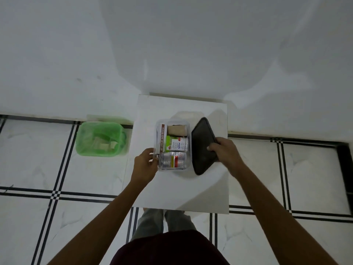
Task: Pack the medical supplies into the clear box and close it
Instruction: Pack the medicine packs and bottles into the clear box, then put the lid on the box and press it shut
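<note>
One clear box, one dark lid, on a white counter [181, 190].

The clear box [172, 145] holds four supplies; left hand [145, 163] grips its left wall. Right hand [223, 153] holds the dark lid [202, 145], tilted beside the box.

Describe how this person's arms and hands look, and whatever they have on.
Both arms are bare from the picture's lower edge up to the wrists: no sleeves show. The left hand and the right hand wear no gloves, and no watch, ring or bracelet can be made out. Lower down, a dark maroon garment and grey trousers show.
</note>
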The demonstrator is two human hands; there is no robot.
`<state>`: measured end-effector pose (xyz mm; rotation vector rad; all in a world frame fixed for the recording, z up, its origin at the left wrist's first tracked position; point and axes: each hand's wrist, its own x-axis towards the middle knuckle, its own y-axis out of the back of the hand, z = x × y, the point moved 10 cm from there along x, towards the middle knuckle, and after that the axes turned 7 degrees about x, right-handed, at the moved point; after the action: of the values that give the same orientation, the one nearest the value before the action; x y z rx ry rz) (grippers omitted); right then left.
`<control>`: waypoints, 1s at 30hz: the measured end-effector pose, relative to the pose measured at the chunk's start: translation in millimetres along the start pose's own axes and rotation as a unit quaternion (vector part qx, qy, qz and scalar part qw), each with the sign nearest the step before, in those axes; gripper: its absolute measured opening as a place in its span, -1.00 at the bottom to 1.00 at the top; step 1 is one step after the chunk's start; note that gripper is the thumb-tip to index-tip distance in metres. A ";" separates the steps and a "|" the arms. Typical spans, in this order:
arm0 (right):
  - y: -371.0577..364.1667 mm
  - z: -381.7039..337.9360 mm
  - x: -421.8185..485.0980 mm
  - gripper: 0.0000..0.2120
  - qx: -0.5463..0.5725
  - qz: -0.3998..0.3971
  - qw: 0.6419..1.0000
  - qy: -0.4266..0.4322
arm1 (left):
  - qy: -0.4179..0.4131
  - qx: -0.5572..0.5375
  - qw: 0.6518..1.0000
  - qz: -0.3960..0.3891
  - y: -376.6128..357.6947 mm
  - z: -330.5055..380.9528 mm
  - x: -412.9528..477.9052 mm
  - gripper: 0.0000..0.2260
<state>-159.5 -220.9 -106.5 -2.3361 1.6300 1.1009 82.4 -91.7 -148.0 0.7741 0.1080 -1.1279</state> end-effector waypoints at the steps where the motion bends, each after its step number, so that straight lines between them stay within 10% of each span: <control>1: -5.1 -17.1 -4.2 -0.90 -0.053 0.029 0.997 0.055 | -0.006 -0.001 1.000 -0.002 -1.7 0.9 0.3 -0.77; 7: -96.0 -57.7 -42.6 -0.76 -0.351 0.097 0.885 0.291 | 0.069 -0.056 0.996 -0.016 5.7 -13.2 11.8 -0.77; 14: -155.0 -25.6 -43.5 -0.52 -0.438 0.113 0.840 0.300 | 0.119 -0.189 0.974 -0.041 8.1 -3.0 31.1 -0.68; 20: -126.6 -31.3 -49.0 -0.77 -0.256 0.122 0.889 0.359 | 0.058 -0.122 0.991 -0.005 9.1 -4.1 35.3 -0.49; 24: -47.5 -7.0 -26.2 -0.73 -0.206 0.269 0.916 0.215 | 0.012 -0.052 0.999 0.009 6.1 -2.3 32.4 -0.48; 30: -75.1 28.8 15.3 -0.74 -0.116 0.118 0.980 0.114 | -0.052 0.048 0.995 0.068 12.0 14.9 31.5 -0.65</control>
<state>-107.8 -187.8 -160.7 -2.5455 2.0046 1.1579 102.3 -122.6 -145.2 0.7942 -0.0866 -1.0481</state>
